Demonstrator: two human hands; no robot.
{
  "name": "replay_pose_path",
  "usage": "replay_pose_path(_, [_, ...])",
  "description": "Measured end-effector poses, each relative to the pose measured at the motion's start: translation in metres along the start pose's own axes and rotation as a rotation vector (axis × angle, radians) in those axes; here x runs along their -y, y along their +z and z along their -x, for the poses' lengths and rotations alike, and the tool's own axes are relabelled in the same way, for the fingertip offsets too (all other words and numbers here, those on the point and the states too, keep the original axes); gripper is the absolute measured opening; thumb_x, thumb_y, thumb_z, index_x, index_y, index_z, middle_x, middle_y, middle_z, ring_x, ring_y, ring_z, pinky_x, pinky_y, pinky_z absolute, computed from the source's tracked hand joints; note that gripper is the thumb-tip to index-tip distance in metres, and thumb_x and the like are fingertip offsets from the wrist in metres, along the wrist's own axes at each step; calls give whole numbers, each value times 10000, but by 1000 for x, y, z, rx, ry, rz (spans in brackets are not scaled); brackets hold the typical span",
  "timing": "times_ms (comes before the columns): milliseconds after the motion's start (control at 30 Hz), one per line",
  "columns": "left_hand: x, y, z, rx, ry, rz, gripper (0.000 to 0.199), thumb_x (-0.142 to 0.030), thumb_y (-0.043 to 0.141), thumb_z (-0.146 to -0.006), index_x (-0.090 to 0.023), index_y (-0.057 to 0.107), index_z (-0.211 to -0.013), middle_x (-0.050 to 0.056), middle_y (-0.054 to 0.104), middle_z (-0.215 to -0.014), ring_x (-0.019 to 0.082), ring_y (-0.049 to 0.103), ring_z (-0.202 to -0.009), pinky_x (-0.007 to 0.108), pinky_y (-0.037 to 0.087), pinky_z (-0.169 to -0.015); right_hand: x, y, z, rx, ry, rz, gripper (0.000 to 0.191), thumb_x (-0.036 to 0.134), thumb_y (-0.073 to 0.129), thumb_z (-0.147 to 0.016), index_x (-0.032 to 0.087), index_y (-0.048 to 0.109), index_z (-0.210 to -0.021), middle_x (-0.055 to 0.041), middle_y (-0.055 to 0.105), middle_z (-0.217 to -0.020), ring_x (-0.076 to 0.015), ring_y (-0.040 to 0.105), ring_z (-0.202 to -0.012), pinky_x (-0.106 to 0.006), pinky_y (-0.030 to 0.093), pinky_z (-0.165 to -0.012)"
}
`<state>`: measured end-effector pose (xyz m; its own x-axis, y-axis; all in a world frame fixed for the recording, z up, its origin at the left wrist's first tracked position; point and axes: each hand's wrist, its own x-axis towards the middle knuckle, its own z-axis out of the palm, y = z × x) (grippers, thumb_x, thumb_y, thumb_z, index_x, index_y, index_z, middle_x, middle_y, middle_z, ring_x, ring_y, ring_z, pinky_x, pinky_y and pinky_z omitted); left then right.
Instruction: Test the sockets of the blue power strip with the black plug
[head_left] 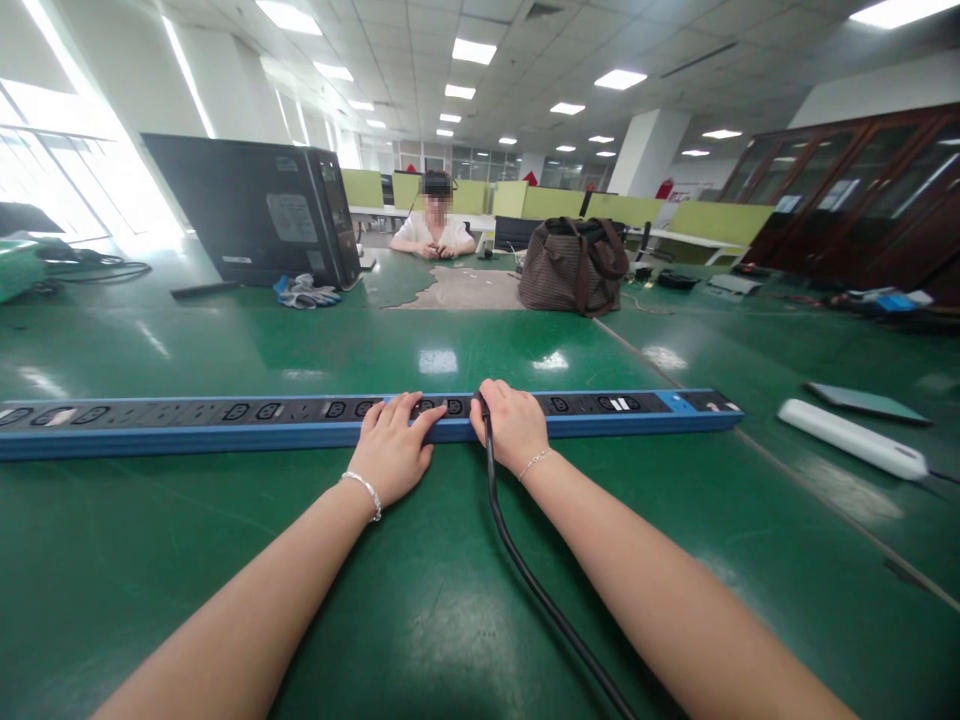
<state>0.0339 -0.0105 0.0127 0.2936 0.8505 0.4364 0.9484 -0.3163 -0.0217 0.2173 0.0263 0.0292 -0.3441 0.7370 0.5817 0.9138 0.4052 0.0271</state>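
A long blue power distribution strip (247, 437) with black sockets along its top lies across the green table. My left hand (394, 445) rests on its middle, fingers stretched over the top face and thumb apart, near a socket. Just to the right, my right hand (514, 422) is closed around the plug end of a black power cord (517, 565), right at the strip's sockets. My fingers mostly cover the plug, so I cannot tell how far it sits in a socket. From there the cord runs down toward the bottom edge of the view.
A black computer case (255, 215) stands at the back left, with grey-blue gloves (306, 292) beside it. A brown bag (570, 265) sits at the back. A white bar-shaped device (851, 438) and a flat teal item (866, 402) lie right. A person (435, 225) sits across the table.
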Motion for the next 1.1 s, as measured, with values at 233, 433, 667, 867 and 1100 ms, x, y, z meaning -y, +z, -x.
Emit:
replay_pose_path(233, [-1, 0, 0, 7, -5, 9, 490, -265, 523, -780, -307, 481, -1266, 94, 452, -1342, 272, 399, -1244, 454, 262, -1034, 0, 6, 7, -53, -45, 41, 247, 297, 326, -911, 182, 545, -894, -54, 598, -818, -164, 537, -728, -284, 302, -672])
replay_pose_path(433, [-1, 0, 0, 0, -9, 4, 496, -267, 530, -775, -306, 479, -1267, 93, 453, -1341, 271, 400, -1243, 455, 264, -1035, 0, 1, 3, -3, -1, -6, 224, 307, 353, -900, 194, 546, -890, -45, 604, -826, -160, 542, -714, -274, 315, -635])
replay_pose_path(667, [1, 0, 0, 10, 6, 1, 512, -263, 533, -774, -303, 467, -1280, 99, 451, -1344, 274, 400, -1246, 457, 265, -1036, 4, 13, 10, -99, 115, -181, 240, 298, 406, -886, 184, 557, -1033, -65, 643, -1009, -181, 571, -919, -286, 364, -783])
replay_pose_path(867, [0, 1, 0, 3, 3, 9, 513, -263, 535, -773, -303, 468, -1280, 98, 447, -1348, 273, 395, -1250, 459, 258, -1041, 0, 11, 8, -57, 68, -186, 258, 295, 401, -894, 185, 579, -1045, -52, 679, -989, -166, 613, -855, -279, 380, -783])
replay_pose_path(1100, [-2, 2, 0, -14, -21, 8, 499, -252, 537, -769, -306, 484, -1262, 91, 454, -1345, 269, 398, -1249, 458, 254, -1045, -1, 6, 6, -27, 4, -145, 297, 289, 382, -902, 154, 574, -1085, -85, 679, -1006, -177, 619, -869, -279, 401, -796])
